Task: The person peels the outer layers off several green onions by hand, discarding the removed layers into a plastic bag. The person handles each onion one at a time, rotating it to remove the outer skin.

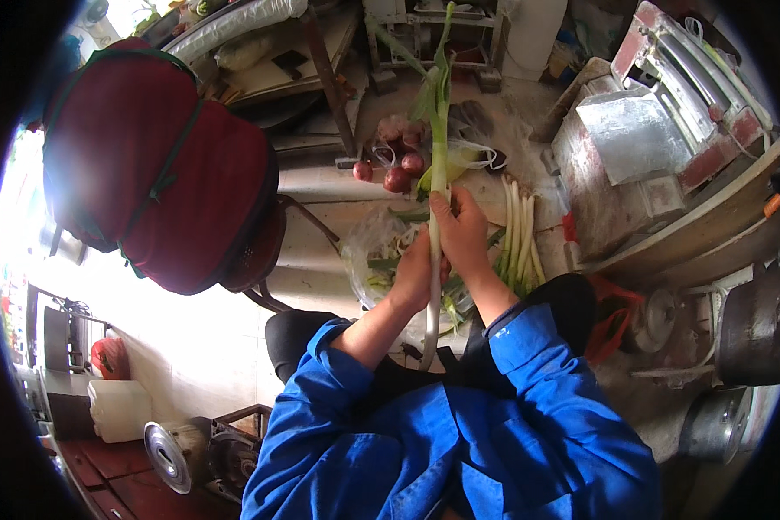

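A long leek or large green onion (437, 156) stands lengthwise before me, its white stem towards my lap and its green leaves pointing away. My left hand (415, 270) is closed round the lower white stem. Just above it, my right hand (460, 224) grips the stem with the thumb laid along it. Below my hands, a clear plastic bag (361, 260) holds leafy trimmings. Several white-stemmed green onions (519, 227) lie together on the floor to the right. Beyond my hands are red onions (397, 179) in and around a thin bag.
A person in dark red clothing (169, 162) sits close at the left on a chair. A metal machine with a shiny tray (634, 133) stands at the right. A red plastic bag (614, 318) and metal pot (715, 422) are at the lower right, a white jug (120, 409) at the lower left.
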